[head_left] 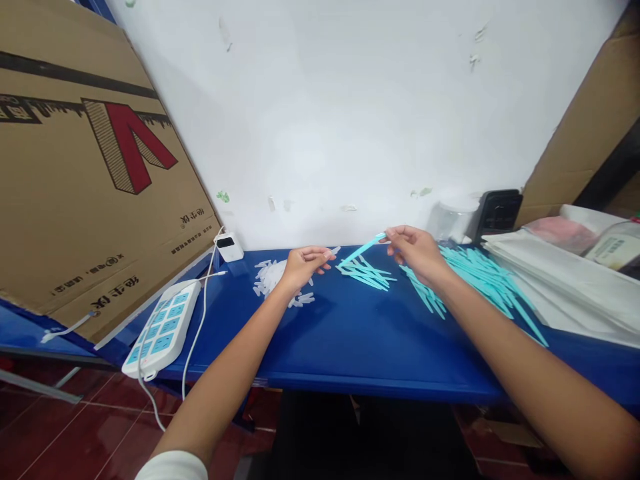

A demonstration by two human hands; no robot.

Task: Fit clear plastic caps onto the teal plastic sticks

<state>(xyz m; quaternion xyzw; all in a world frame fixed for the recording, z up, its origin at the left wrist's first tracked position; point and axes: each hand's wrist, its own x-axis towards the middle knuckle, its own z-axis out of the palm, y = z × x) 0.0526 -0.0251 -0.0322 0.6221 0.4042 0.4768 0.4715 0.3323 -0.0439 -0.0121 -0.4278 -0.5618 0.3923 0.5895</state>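
Note:
My right hand [413, 250] pinches one end of a slim turquoise stick [364, 250], which slants down to the left. Between the thumb and fingertips of my left hand [306, 267] is a small translucent cap [336, 251], its tip pointing toward the stick. Cap and stick are apart. A heap of the same translucent caps [270, 277] lies beside and partly behind my left hand. Under the held stick is a small pile of turquoise sticks [367, 273]. Near my right forearm lies a larger pile of sticks [485, 283], partly hidden by the arm.
The blue table [320, 347] meets a white wall. A power strip [163, 330] with cables and a small white device [230, 247] are at left, by a large cardboard box [100, 173]. A clear jar [456, 220], a black device [499, 212] and white packaging [565, 283] stand right.

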